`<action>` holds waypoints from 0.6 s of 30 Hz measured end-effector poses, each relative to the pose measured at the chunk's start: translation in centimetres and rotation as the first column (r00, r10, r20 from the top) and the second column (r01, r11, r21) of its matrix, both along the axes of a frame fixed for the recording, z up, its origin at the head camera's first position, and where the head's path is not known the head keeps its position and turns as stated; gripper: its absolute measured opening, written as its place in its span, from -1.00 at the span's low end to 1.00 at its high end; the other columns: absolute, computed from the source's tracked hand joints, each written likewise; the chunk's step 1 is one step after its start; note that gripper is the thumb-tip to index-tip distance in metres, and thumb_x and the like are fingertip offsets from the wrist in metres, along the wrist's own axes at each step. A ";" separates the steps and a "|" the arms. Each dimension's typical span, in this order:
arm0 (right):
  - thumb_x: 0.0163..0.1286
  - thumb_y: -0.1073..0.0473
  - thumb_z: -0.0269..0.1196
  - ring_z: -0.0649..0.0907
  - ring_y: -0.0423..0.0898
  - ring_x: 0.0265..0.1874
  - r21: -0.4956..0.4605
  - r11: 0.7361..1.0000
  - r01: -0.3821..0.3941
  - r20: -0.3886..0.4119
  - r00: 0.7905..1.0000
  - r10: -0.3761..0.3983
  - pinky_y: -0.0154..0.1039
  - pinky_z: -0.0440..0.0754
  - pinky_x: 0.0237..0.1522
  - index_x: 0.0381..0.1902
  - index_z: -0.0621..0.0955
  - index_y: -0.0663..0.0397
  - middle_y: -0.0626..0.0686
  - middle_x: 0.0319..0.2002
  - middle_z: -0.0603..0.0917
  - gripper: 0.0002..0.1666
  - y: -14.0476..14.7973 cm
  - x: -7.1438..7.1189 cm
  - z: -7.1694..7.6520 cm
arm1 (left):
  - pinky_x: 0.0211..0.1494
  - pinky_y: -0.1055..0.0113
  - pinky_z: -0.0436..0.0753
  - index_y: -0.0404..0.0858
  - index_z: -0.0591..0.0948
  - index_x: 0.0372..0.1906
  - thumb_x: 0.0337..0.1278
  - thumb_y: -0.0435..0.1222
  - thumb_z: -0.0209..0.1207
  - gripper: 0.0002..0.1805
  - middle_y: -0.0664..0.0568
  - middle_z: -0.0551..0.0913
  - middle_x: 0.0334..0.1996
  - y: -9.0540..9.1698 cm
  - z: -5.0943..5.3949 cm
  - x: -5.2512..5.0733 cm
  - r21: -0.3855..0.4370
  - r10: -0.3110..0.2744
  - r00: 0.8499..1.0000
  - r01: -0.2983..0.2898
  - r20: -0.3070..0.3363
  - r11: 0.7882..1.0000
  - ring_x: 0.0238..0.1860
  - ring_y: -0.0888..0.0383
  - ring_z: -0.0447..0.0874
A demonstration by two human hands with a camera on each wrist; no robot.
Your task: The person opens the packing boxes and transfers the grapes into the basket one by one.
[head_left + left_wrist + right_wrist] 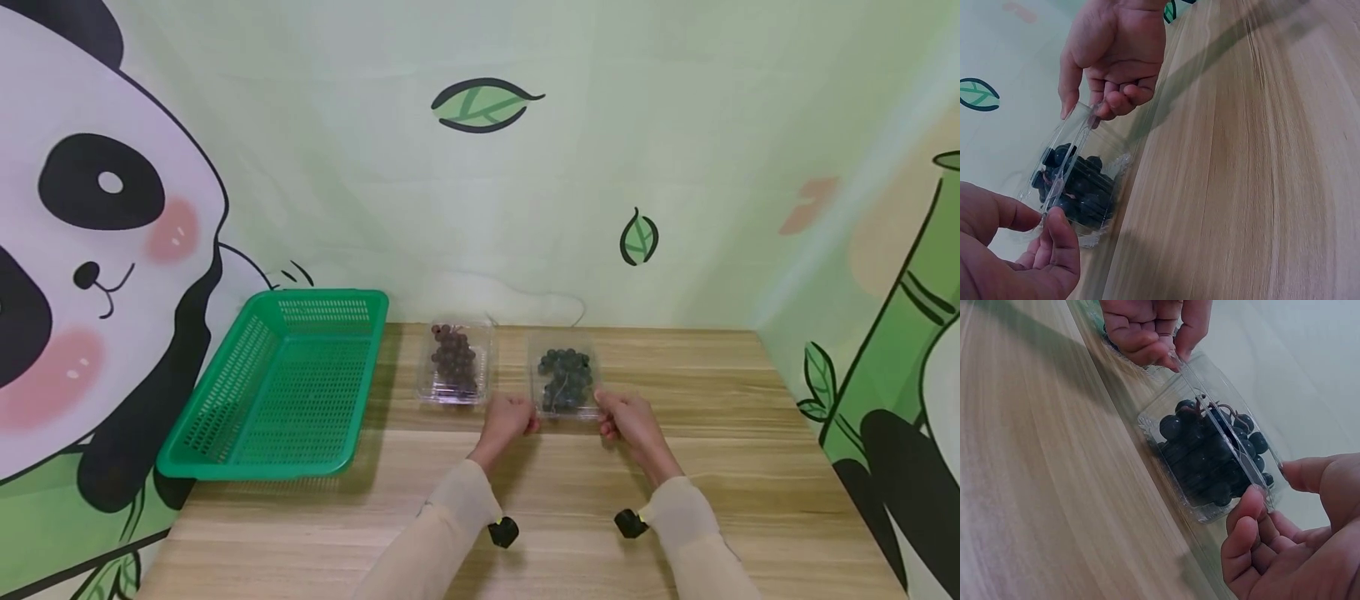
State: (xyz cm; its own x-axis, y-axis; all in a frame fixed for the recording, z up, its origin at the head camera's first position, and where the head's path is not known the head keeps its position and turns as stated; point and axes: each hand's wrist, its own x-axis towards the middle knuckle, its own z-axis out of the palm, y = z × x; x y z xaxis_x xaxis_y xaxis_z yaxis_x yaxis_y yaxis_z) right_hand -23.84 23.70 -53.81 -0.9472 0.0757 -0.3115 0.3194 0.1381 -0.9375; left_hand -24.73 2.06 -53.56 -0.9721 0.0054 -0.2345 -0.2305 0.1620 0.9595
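A clear plastic clamshell box [566,375] holding dark grapes [1200,453] rests on the table. My left hand [508,417] pinches its near left corner, thumb against index finger at the rim, as the left wrist view shows. At the near right corner my right hand [630,421] grips the rim, its thumb on the lid edge and its other fingers curled below. The lid lies over the grapes; whether it is fully latched I cannot tell. To the left stands a second clear box [455,362] with reddish grapes, touched by neither hand.
A green plastic basket [300,471] stands on the left of the wooden table [750,467]. Behind the boxes, a printed cloth backdrop [360,167] meets the table's far edge. Small black devices [503,531] are strapped at both wrists.
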 end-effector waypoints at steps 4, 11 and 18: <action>0.61 0.02 0.18 0.54 -0.22 -0.61 -0.017 1.000 -0.019 0.013 1.000 0.019 -0.37 0.54 -0.53 -0.26 0.60 0.39 -0.01 -0.52 0.59 -0.54 0.2 0.5 -0.1 | -0.51 0.48 0.33 -0.21 0.49 -0.81 -0.06 -0.55 0.03 -0.66 0.14 0.44 -0.83 -0.4 -0.1 0.3 -0.035 -0.050 0.999 0.050 0.004 0.998 -0.71 0.24 0.37; 0.60 0.04 0.18 0.51 -0.25 -0.63 -0.068 0.997 -0.042 0.009 0.999 0.043 -0.39 0.49 -0.56 -0.37 0.58 0.28 -0.03 -0.55 0.56 -0.57 0.5 1.2 -0.2 | -0.58 0.45 0.27 -0.25 0.48 -0.75 0.03 -0.56 0.03 -0.67 0.09 0.45 -0.78 -0.5 0.2 1.0 0.029 -0.090 0.995 0.089 0.044 0.996 -0.70 0.24 0.32; 0.60 0.07 0.18 0.53 -0.24 -0.61 -0.092 0.995 -0.036 0.026 0.999 0.039 -0.39 0.51 -0.54 -0.31 0.59 0.32 -0.01 -0.53 0.58 -0.61 0.6 2.0 -0.4 | -0.59 0.39 0.16 -0.22 0.44 -0.81 -0.02 -0.56 0.00 -0.65 0.09 0.39 -0.82 -1.0 -0.4 1.3 0.066 -0.152 0.987 0.148 0.055 0.987 -0.72 0.21 0.22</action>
State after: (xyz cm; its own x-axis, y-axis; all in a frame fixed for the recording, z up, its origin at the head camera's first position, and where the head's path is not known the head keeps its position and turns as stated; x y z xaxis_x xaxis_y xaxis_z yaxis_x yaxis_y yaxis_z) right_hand -21.80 24.31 -54.25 -0.9398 0.0103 -0.3416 0.3415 0.0646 -0.9377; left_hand -23.43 1.08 -53.97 -0.9435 0.1666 -0.2865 -0.2650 0.1400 0.9540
